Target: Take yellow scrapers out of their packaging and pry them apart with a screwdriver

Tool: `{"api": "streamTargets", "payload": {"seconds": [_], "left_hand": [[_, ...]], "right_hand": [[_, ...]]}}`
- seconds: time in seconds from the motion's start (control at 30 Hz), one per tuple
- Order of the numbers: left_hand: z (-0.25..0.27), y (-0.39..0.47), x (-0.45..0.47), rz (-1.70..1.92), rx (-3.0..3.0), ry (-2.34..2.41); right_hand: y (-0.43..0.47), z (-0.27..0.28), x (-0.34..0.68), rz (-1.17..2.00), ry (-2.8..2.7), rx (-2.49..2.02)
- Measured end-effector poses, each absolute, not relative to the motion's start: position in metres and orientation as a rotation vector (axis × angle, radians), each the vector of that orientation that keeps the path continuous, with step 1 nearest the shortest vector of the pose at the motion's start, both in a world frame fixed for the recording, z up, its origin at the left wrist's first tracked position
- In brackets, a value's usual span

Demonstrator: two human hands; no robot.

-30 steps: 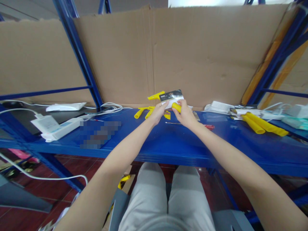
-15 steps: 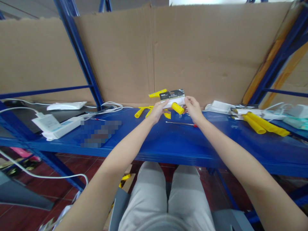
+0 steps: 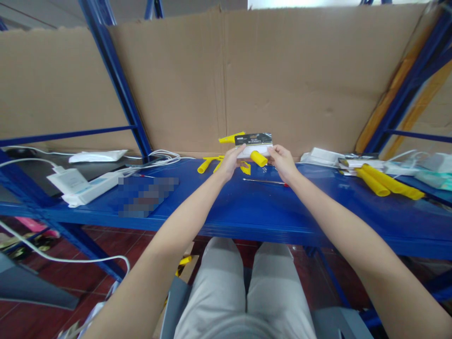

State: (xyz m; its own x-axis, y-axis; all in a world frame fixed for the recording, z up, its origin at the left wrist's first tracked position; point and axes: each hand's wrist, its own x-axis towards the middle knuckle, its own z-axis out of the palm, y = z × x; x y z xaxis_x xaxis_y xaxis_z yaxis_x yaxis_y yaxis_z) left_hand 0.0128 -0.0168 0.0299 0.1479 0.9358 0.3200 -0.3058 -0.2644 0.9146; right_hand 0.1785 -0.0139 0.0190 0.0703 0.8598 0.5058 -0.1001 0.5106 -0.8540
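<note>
Between my two hands is a printed card package (image 3: 253, 139), black along its upper part and white below. A yellow tube-shaped piece (image 3: 259, 158) sticks out toward me in front of the card; how it is joined to the card I cannot make out. My left hand (image 3: 230, 161) grips the left edge, thumb on the front. At the right edge, my right hand (image 3: 283, 160) pinches the card with its fingers. On the blue table below lies a thin screwdriver (image 3: 263, 181) with a red handle, close to my right wrist. Several yellow pieces (image 3: 205, 165) lie behind and beside my left hand.
More yellow tubes (image 3: 375, 181) and stacked packages lie at the right of the blue table (image 3: 247, 212). On the left are a white power strip (image 3: 93, 186), a plugged-in adapter and coiled white cables (image 3: 164, 157). A cardboard sheet (image 3: 275, 80) stands along the back.
The package has tipped and shifted slightly, with its yellow piece moving a little left. Both hands keep their hold at its edges; the things on the table stay where they were.
</note>
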Motion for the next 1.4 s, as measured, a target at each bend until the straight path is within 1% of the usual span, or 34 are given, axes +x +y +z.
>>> {"api": "streamTargets", "payload": {"seconds": [0.13,0.47,0.57,0.67,0.83,1.07,1.23,1.4], "left_hand": [[0.030,-0.012,0.009,1.338,1.335,0.697],[0.034,-0.006,-0.006,1.400,1.346,0.682],[0.034,-0.006,-0.004,1.496,1.330,0.692],[0.035,-0.006,-0.001,1.664,1.280,0.725],[0.037,-0.004,0.000,1.854,1.227,0.867],[0.034,0.004,-0.004,1.884,1.276,1.061],[0.035,-0.002,-0.002,1.774,1.262,1.050],[0.035,-0.008,0.000,1.763,1.257,1.018]], "right_hand": [[-0.012,0.019,0.179,0.812,-1.318,-0.729],[-0.016,0.022,0.180,0.801,-1.352,-0.744],[-0.016,0.021,0.180,0.802,-1.355,-0.721],[-0.013,0.020,0.182,0.792,-1.354,-0.709],[-0.006,0.018,0.187,0.725,-1.366,-0.748],[0.002,0.017,0.196,0.605,-1.331,-0.785],[0.009,0.019,0.210,0.542,-1.158,-0.872],[0.011,0.018,0.225,0.461,-1.164,-0.907]]}}
